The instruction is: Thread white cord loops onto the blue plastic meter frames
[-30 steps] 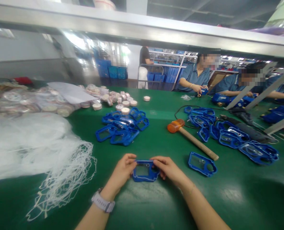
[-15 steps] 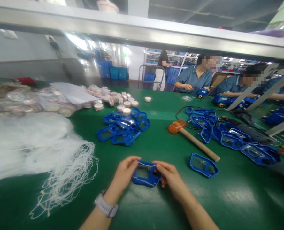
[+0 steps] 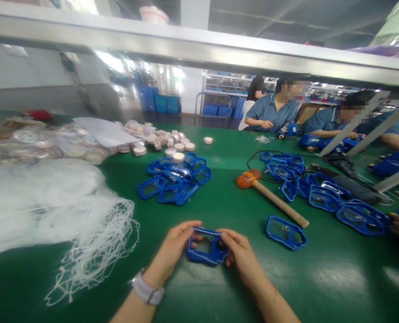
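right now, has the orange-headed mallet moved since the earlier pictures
No, the orange-headed mallet lies as before against the lone blue frame, its handle end just beyond it.

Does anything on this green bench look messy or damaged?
The thin white strings look messy, trailing in a loose tangle from the white bundle at left. The blue plastic frame in both hands shows no obvious damage.

Bright window glare burns out the far background at left; soft light pools on the green counter (image 3: 233,287). Distant shelves (image 3: 224,84) look soft, and the edges smear and stretch.
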The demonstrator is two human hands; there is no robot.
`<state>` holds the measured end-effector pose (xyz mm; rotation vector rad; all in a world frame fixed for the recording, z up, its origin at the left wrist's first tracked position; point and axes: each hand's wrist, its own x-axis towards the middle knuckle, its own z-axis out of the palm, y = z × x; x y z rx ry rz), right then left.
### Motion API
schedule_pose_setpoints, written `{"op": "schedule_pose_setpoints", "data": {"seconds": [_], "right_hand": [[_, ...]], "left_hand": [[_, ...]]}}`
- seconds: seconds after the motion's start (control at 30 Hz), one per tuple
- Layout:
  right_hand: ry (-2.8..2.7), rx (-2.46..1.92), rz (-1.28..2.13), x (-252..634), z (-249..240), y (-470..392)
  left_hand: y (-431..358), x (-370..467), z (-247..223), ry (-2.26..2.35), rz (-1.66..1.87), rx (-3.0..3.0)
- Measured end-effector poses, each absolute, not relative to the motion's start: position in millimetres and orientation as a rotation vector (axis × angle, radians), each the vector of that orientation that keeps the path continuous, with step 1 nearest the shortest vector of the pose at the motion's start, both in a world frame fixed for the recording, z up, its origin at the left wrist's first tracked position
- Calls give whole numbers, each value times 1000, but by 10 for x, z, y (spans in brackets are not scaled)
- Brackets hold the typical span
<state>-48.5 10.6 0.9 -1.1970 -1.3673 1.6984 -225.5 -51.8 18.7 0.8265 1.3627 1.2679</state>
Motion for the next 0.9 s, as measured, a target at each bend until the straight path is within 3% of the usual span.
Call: {"op": "schedule_pose_setpoints", "data": {"seconds": [0.4, 0.9], "right_hand": [[-1265, -1223, 1826, -518, 43, 22], [-1536, -1205, 1653, -526, 61, 2]], "left_hand": [[-513, -2258, 98, 1538, 1255, 927], [-517, -2158, 106, 1520, 1299, 844]]}}
